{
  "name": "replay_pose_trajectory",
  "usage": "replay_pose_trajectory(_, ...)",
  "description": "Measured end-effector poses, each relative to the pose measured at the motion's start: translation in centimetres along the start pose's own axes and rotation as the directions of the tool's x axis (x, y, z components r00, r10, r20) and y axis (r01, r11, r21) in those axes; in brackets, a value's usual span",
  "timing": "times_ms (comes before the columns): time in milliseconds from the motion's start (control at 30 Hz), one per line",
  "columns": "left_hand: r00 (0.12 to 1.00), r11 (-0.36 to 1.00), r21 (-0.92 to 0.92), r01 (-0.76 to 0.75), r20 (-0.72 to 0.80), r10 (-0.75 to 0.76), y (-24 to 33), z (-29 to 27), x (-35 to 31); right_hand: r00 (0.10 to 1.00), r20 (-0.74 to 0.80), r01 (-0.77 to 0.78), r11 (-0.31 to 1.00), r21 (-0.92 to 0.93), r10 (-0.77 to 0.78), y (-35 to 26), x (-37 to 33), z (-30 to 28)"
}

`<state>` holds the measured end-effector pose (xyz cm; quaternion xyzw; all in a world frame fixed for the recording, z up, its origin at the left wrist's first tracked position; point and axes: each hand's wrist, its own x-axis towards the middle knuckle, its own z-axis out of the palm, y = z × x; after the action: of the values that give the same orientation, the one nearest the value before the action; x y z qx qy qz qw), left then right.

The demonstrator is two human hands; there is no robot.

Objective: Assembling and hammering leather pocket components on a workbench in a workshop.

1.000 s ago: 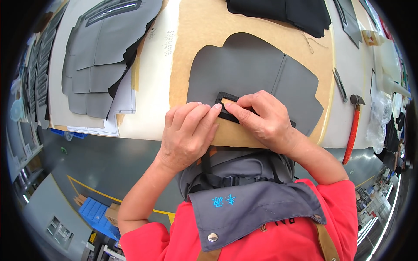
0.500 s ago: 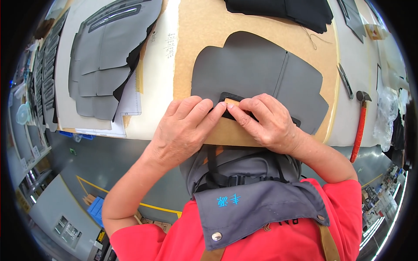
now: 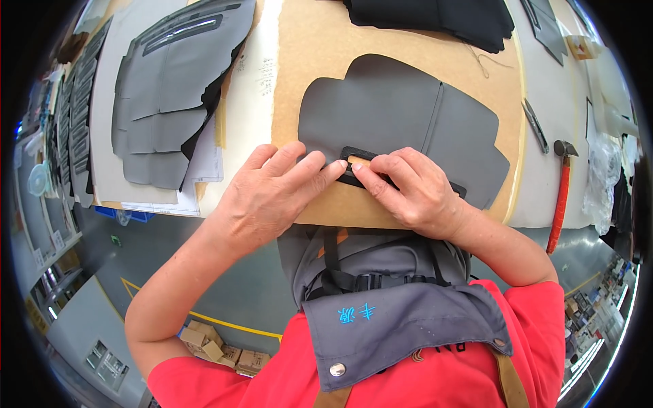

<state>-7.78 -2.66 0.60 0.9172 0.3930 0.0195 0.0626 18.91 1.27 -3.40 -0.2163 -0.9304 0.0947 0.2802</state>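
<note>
A grey cut panel (image 3: 381, 102) lies on the brown board, with a black-edged slot (image 3: 350, 151) near its front edge. Brown board shows through the slot's opening. My left hand (image 3: 272, 187) has its index fingertip at the slot's left end; its other fingers are raised and spread, and the thumb is hidden beneath. Closed about the slot's black edging is my right hand (image 3: 425, 190), its thumb tip close to the left index finger and its fingers curled. The hand covers much of the slot's right part.
A stack of grey panels (image 3: 163, 102) lies on the left, black pieces (image 3: 435, 17) at the back. To the right are a red-handled hammer (image 3: 562, 194), a black cutter-like tool (image 3: 536, 126) and clear plastic (image 3: 602, 183). A loose thread (image 3: 484, 64) lies near the black pieces.
My left hand has shifted slightly left, away from my right thumb, and its fingers have spread more; the left elbow has swung outward. My right hand stays at the slot.
</note>
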Motion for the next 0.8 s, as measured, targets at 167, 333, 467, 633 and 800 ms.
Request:
replay_pose_trajectory(167,0.986,0.991,-0.099,0.093,-0.129,-0.105,1.0,0.3,-0.1,1.000,-0.023,0.016,1.000,-0.020,-0.017,0.1,-0.2,0.1)
replay_pose_trajectory(333,0.925,0.949,-0.261,0.179,-0.285,-0.253,3.9,3.1,0.7,0.999,-0.029,0.039,0.999,-0.015,-0.039,0.1,0.1,0.1)
replay_pose_trajectory(467,0.899,0.953,-0.182,0.242,-0.326,-0.291,4.8,4.1,0.4,0.998,0.034,-0.050,0.997,0.057,0.049,0.1,-0.1,-0.2)
replay_pose_trajectory(633,0.902,0.952,-0.170,0.256,-0.312,-0.298,4.9,3.9,0.4,0.979,0.056,-0.205,0.965,0.166,0.198,-0.2,-0.7,-0.6)
replay_pose_trajectory(800,0.893,0.911,-0.326,0.254,-0.283,-0.350,4.4,3.0,0.6,0.981,0.089,-0.184,0.973,0.138,0.173,-0.3,-1.0,-0.8)
